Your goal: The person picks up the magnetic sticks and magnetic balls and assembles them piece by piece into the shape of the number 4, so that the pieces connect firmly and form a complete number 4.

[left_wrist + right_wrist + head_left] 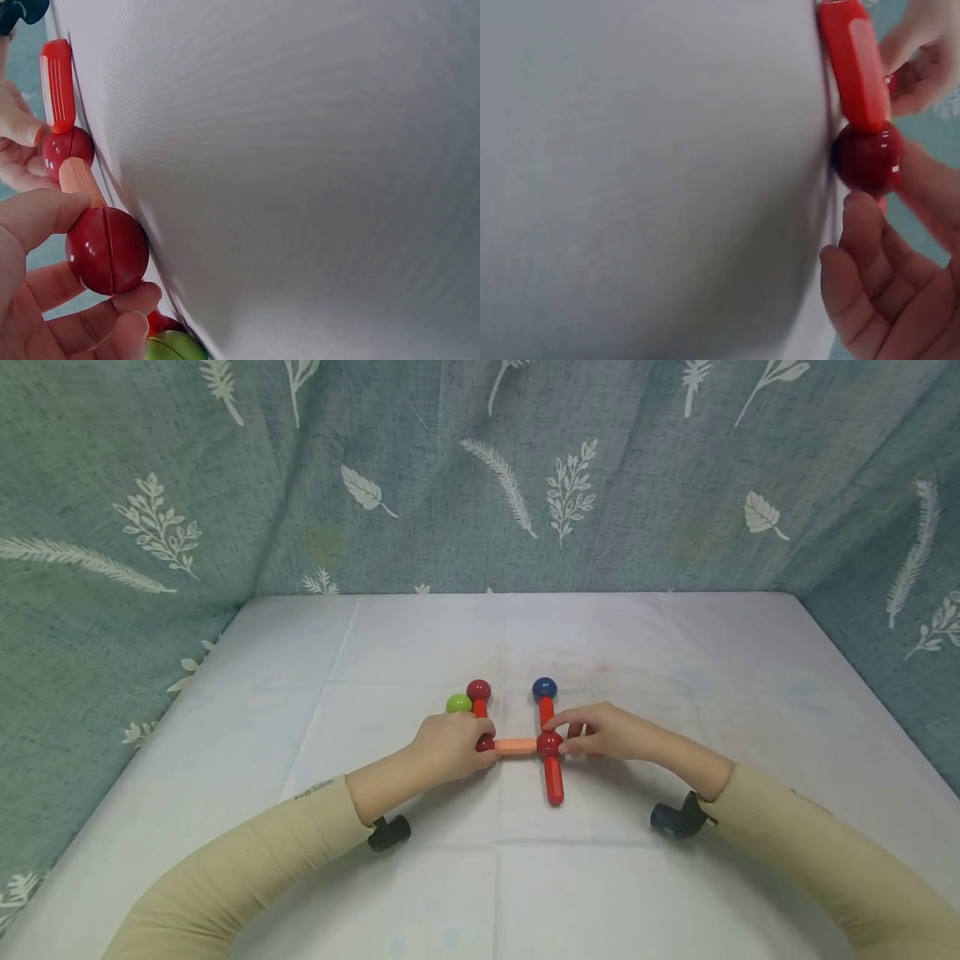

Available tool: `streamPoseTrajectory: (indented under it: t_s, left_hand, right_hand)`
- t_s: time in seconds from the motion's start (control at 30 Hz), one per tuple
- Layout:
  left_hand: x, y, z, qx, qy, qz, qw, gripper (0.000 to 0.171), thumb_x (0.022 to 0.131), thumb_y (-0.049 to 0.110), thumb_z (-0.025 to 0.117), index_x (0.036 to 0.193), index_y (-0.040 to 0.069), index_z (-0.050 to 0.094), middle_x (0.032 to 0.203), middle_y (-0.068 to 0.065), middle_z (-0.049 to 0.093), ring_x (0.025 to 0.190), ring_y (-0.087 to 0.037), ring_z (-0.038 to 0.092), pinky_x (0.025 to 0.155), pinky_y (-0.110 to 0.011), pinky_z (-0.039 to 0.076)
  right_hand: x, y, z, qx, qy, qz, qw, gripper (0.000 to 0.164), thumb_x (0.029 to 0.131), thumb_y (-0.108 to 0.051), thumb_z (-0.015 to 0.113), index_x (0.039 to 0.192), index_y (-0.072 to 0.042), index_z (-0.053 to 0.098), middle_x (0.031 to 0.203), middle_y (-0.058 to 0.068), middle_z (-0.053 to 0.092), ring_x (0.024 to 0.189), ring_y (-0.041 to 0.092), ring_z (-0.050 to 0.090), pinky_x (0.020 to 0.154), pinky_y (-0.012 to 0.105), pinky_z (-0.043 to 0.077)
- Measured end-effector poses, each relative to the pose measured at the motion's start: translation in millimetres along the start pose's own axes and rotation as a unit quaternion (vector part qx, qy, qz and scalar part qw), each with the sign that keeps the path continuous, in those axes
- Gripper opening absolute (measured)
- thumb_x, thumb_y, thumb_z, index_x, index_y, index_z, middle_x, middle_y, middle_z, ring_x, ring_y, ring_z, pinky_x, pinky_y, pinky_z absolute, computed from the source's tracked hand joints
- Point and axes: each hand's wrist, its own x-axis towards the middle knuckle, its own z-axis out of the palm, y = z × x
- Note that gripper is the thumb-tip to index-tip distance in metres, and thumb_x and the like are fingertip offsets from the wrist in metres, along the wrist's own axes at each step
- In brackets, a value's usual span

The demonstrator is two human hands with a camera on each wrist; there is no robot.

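A frame of balls and rods lies on the white cloth. An orange rod [516,746] joins two red balls, one in each hand. My left hand [450,747] grips the left red ball [109,251] between thumb and fingers. With thumb and fingertips, my right hand [611,732] pinches the right red ball [550,743]. One red rod [554,781] points toward me from that ball; another red rod [546,714] runs away to a blue ball [544,688]. Beyond the left hand, a short red rod [480,708] leads to a farther red ball [478,690].
A green ball [458,702] sits beside the farther red ball, partly behind the left hand. A bit of red [595,754] shows under the right hand. Behind the white table [420,643] hangs a leaf-patterned curtain [427,468]. Dark wrist cameras [390,833] hang below both sleeves.
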Motion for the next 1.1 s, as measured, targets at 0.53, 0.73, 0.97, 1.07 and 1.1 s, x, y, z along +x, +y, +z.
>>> streamPoseTrajectory:
  t_s: [0.53, 0.73, 0.97, 1.07, 1.1]
  left_hand:
    - [10.1, -38.0, -20.0, -0.089, 0.029, -0.077, 0.9927, 0.039, 0.088, 0.035, 0.059, 0.122, 0.016, 0.057, 0.068, 0.000, 0.057, 0.059, -0.014, 0.048, 0.050, -0.024, 0.036]
    - [19.7, -71.3, -20.6, -0.127, 0.000, -0.113, 0.9854, 0.041, 0.090, 0.029, 0.057, 0.127, 0.013, 0.053, 0.089, -0.008, 0.063, 0.070, -0.017, 0.055, 0.057, -0.028, 0.042]
    - [24.0, -68.5, -14.0, -0.180, -0.064, -0.122, 0.9741, 0.045, 0.090, 0.036, 0.055, 0.129, 0.014, 0.051, 0.104, -0.010, 0.061, 0.080, -0.020, 0.055, 0.064, -0.029, 0.045]
    - [25.4, -63.4, -12.3, -0.193, -0.072, -0.121, 0.9711, 0.045, 0.088, 0.036, 0.058, 0.127, 0.014, 0.053, 0.101, -0.009, 0.060, 0.078, -0.020, 0.054, 0.061, -0.027, 0.044]
    - [25.5, -62.1, -11.8, -0.196, -0.071, -0.121, 0.9706, 0.044, 0.087, 0.036, 0.059, 0.125, 0.014, 0.054, 0.100, -0.008, 0.060, 0.078, -0.020, 0.054, 0.061, -0.027, 0.044]
  right_hand:
    - [11, 3, 2, -0.007, -0.027, 0.005, 1.000, 0.037, 0.085, -0.020, 0.065, 0.121, -0.014, 0.060, 0.082, 0.001, 0.058, 0.067, 0.013, 0.052, 0.063, 0.025, 0.045]
    - [10, 3, 3, 0.007, -0.030, 0.019, 0.999, 0.037, 0.085, -0.020, 0.065, 0.121, -0.014, 0.060, 0.086, 0.002, 0.059, 0.068, 0.014, 0.053, 0.064, 0.025, 0.046]
    - [11, 4, 3, 0.018, -0.030, 0.016, 0.999, 0.036, 0.085, -0.020, 0.065, 0.121, -0.013, 0.060, 0.085, 0.003, 0.058, 0.066, 0.015, 0.053, 0.063, 0.026, 0.045]
    - [11, 4, 2, 0.019, -0.031, 0.020, 0.999, 0.036, 0.085, -0.020, 0.064, 0.121, -0.013, 0.060, 0.083, 0.003, 0.058, 0.065, 0.015, 0.053, 0.062, 0.026, 0.045]
    - [12, 4, 1, 0.019, -0.031, 0.021, 0.999, 0.036, 0.085, -0.020, 0.064, 0.121, -0.013, 0.060, 0.083, 0.002, 0.058, 0.065, 0.015, 0.052, 0.062, 0.026, 0.045]
